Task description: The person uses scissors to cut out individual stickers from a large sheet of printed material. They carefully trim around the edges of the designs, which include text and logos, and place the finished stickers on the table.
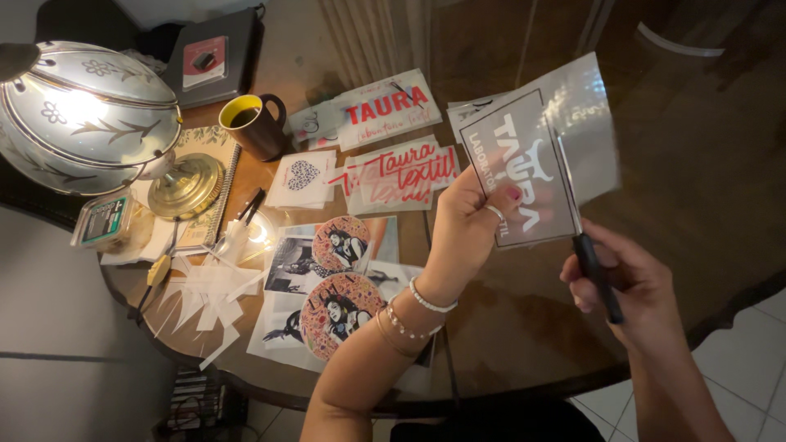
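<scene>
right hand [626,282]: nearest the camera, low right, fingers curled shut round the black handle of a thin weeding tool [591,266]; the tool's metal tip rises onto the sheet
left hand [467,225]: raised at centre, fingers and thumb pinched closed on the lower left edge of the sheet; ring on one finger, bead and chain bracelets at the wrist
sheet: glossy clear film with white cut lettering and a horned emblem [528,160], held up in the air between both hands, tilted, above the right part of the table and not touching it
table: round dark wooden table with a glass top [524,327], below the hands
prints: two round colourful portrait stickers on black-and-white photo prints [336,282], lying flat just left of the left forearm
scraps: heap of pale paper offcuts [205,295], left of the prints
middle: white transfer sheets with red script [401,176] and a small sheet with a dotted heart [303,176], flat on the table
mug: dark mug with yellow inside [254,123], upright beyond the heart sheet
lamp: lit white glass lamp shade with leaf pattern on a brass base [90,115], far left
far edge: black case with a red label [217,53]
</scene>
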